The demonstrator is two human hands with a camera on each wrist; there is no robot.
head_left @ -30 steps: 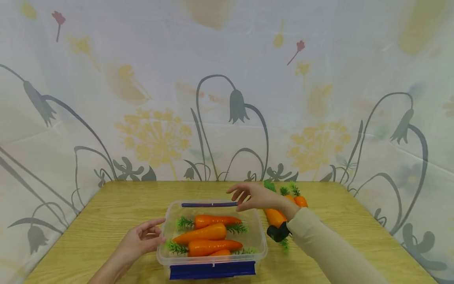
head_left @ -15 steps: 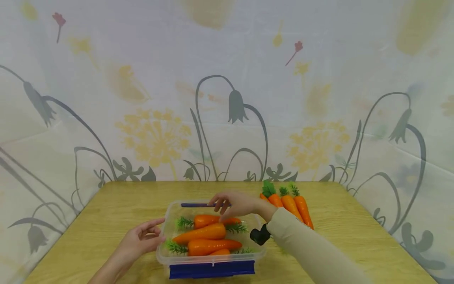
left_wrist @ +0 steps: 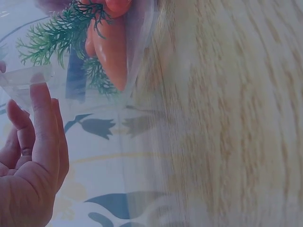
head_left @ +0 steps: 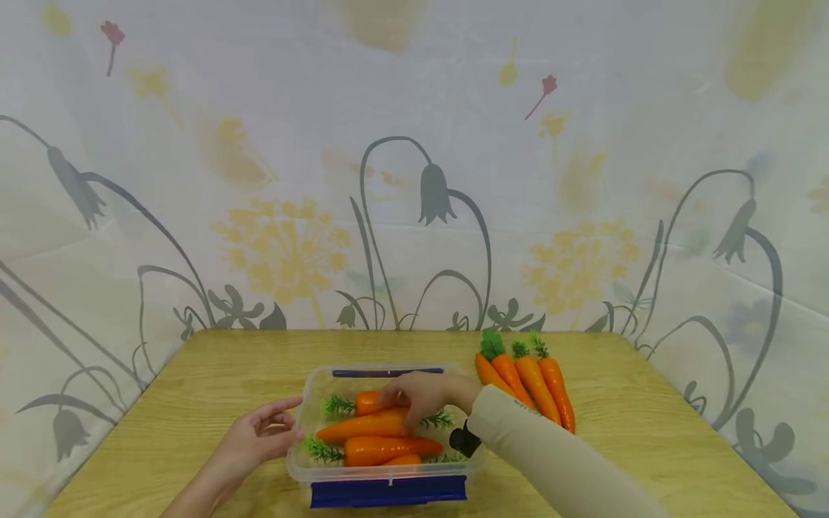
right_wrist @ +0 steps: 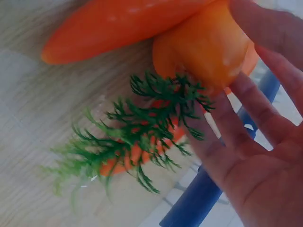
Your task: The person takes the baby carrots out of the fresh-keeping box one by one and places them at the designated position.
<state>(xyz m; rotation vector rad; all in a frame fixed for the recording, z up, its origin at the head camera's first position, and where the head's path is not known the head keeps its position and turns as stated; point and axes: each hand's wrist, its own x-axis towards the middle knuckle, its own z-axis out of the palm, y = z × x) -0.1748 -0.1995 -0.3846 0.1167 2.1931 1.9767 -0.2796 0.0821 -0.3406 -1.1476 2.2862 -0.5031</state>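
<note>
A clear plastic box (head_left: 296,467) with blue latches holds several orange carrots with green tops. At its left side is my left hand (head_left: 255,439), the index finger and thumb touching the wall near the rim; in the left wrist view, the fingertip (left_wrist: 39,85) meets a clear edge. My right hand (head_left: 421,392) reaches into the box from the right. Its fingers and thumb lie around the thick end of the upper middle carrot (head_left: 363,426), seen closely as a carrot (right_wrist: 203,47) in the right wrist view. The fingertips are partly hidden. Under it the back carrot (head_left: 365,401) is partly covered.
Several more carrots (head_left: 550,388) lie side by side on the wooden table (head_left: 214,381), right of the box. A flower-patterned curtain (head_left: 414,252) hangs behind the table. A black device (head_left: 465,440) sits at my right wrist.
My right hand has moved left and down from above the box's right back corner to the carrots inside, uncovering the carrots on the table. The left hand and the box stay in place.
</note>
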